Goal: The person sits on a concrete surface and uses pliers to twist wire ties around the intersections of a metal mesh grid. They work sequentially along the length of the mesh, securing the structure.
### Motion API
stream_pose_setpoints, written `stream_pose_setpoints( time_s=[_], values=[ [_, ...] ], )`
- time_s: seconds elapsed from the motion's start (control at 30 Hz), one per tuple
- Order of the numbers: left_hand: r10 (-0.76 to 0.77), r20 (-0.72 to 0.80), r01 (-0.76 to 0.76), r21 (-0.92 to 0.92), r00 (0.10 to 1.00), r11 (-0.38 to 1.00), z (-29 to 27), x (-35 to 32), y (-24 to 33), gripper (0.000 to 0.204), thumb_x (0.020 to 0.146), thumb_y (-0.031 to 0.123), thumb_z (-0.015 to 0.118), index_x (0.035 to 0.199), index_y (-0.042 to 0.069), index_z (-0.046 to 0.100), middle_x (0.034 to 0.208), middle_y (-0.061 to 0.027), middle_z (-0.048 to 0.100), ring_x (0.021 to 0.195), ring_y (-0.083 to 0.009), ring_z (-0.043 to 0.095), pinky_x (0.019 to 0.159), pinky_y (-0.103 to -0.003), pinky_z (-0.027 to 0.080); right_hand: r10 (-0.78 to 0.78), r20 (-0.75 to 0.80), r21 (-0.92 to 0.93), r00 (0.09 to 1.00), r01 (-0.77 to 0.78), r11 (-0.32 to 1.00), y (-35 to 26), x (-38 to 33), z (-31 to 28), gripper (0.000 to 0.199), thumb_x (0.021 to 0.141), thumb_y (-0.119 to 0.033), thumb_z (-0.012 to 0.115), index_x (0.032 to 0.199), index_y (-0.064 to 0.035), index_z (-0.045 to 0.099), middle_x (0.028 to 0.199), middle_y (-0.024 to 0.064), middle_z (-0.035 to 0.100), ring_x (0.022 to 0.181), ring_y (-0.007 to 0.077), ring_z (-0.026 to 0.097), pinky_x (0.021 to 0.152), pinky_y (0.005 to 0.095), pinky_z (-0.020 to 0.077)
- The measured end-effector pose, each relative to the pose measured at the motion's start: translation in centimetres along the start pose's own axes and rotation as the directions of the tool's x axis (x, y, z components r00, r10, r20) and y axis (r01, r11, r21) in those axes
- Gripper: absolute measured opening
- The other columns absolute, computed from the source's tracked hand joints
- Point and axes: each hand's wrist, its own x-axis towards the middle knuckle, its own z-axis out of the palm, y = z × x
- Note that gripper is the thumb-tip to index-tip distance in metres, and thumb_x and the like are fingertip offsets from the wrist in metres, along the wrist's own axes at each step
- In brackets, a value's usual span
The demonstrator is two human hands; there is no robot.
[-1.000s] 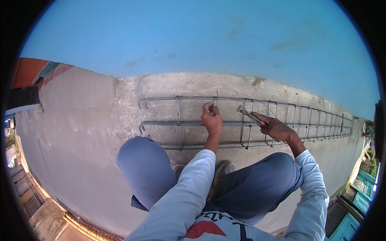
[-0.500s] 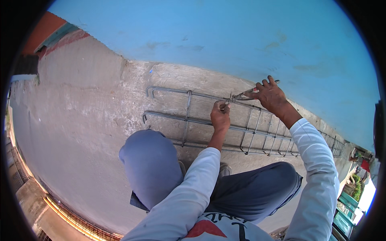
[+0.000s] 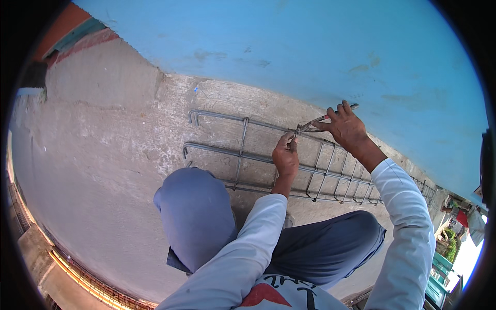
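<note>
A long steel rebar cage (image 3: pixel 253 155) lies on the concrete in front of me, its thin stirrups crossing the long bars. My left hand (image 3: pixel 285 157) is closed at the far bar, thumb and fingers pinching a stirrup where it meets that bar; the fingers partly hide the joint. My right hand (image 3: pixel 349 130) grips a pair of pincers (image 3: pixel 316 123) with its handles spread somewhat apart. Their jaws meet the same joint, just beyond my left fingertips. Any tie wire between the jaws is too small to make out.
A blue wall (image 3: pixel 310 51) rises right behind the cage. My bent knees (image 3: pixel 194 212) are close to the cage's near side. Hooked bar ends (image 3: pixel 192 118) stick out at the left. More rebar (image 3: pixel 93 284) lies at the lower left, and the cage runs far off to the right.
The view has shifted slightly. My left fingers have moved up closer to the pincers' jaws at the joint. The right hand has tilted a little, still holding the pincers there.
</note>
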Motion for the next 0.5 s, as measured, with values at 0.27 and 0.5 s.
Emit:
stream_pose_setpoints(
  time_s=[0.27, 0.5],
  values=[
    [0.100, -0.046, -0.101, -0.028, 0.994, 0.994, 0.2, 0.6, -1.8, 0.017, 0.091, 0.007, 0.074, 0.107, 0.005, 0.075, 0.092, -0.0087, 0.075, 0.073, -0.0123, 0.065, 0.068, -0.028, 0.052, 0.000, 0.136, 0.115, 0.991, -0.016, 0.993, -0.6, 1.0, -3.6, 0.043, 0.101, -0.015, 0.052, 0.138, -0.0355, 0.058, 0.118, 0.0103, 0.060, 0.116, 0.0309, 0.058, 0.102, 0.0473, 0.0455],
    [0.314, 0.123, -0.337, 0.362, 0.941, 0.869, -0.5, -0.3, 2.1, 0.054, 0.082, 0.009, 0.076, 0.132, 0.006, 0.057, 0.126, -0.0140, 0.062, 0.123, -0.0325, 0.054, 0.102, -0.050, 0.040, -0.031, 0.402, 0.442, 0.915, -0.164, 0.882, 0.2, 1.4, -2.9, 0.021, 0.097, -0.017, 0.062, 0.108, -0.0004, 0.070, 0.097, 0.0174, 0.070, 0.091, 0.0291, 0.071, 0.075, 0.0442, 0.0580]
  ],
)
